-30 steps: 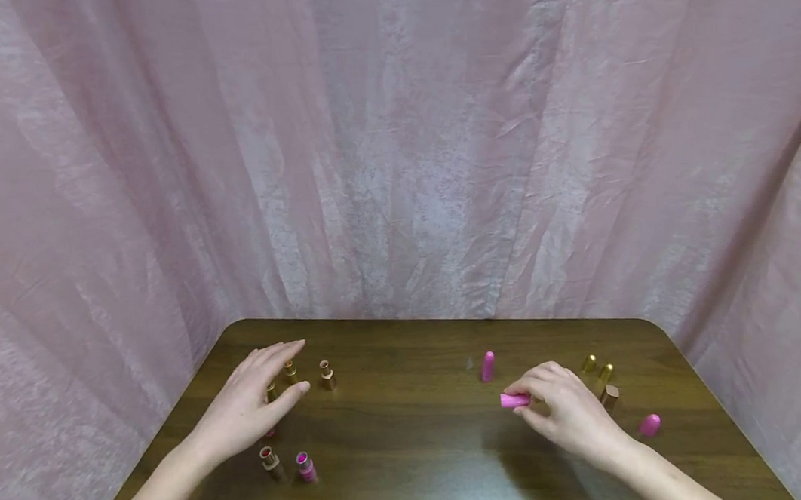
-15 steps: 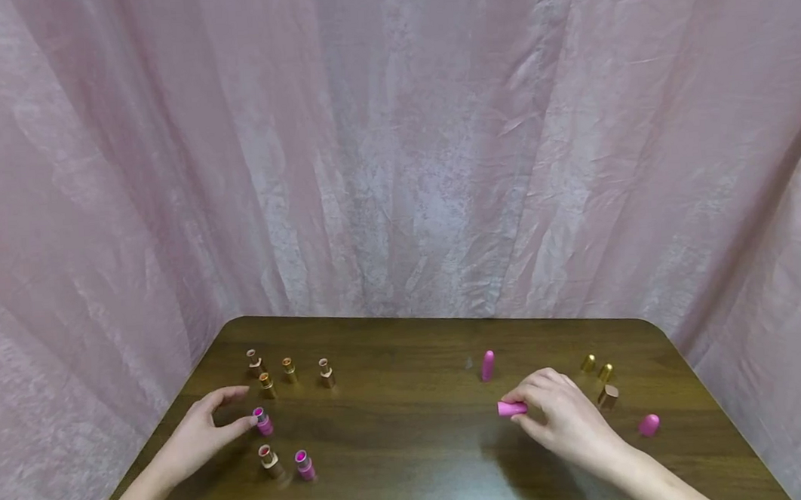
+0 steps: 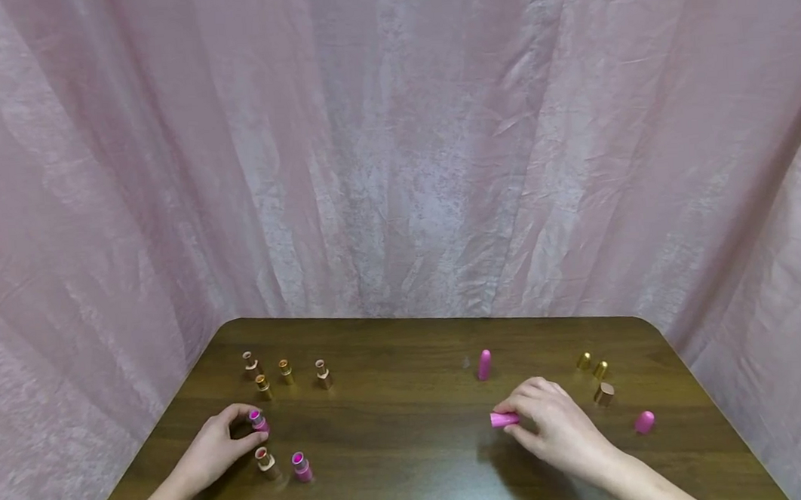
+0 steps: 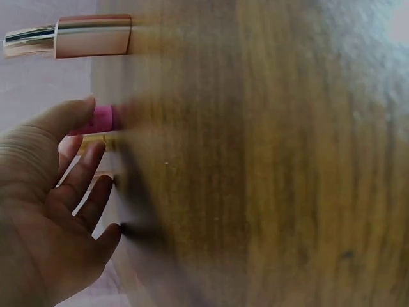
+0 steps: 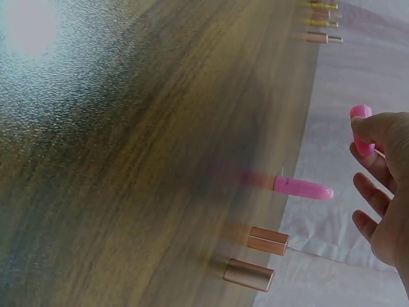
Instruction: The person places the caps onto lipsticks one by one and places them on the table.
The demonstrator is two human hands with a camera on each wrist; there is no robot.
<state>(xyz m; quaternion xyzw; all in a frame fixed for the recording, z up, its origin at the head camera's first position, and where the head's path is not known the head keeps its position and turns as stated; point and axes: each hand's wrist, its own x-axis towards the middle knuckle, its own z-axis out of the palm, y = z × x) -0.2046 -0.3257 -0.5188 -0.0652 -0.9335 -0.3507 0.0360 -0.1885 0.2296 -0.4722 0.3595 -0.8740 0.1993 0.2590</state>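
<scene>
pink cap [image 3: 504, 420] (smooth, tubular) lies sideways, pinched by the right hand [image 3: 554, 429]

On my end the wood-grain table [image 3: 395, 401] has gold tubes [image 3: 263, 387], rose-gold tubes [image 3: 322, 374] and pink tubes [image 3: 258, 421] standing at lower left; lower right I've got gold caps [image 3: 601, 369], pink caps [image 3: 484, 365] and rose-gold caps [image 5: 268, 241] (plus a shiny patch bottom centre, ugh).

Glare whitens the tabletop [image 4: 268, 160] in both wrist views.
</scene>
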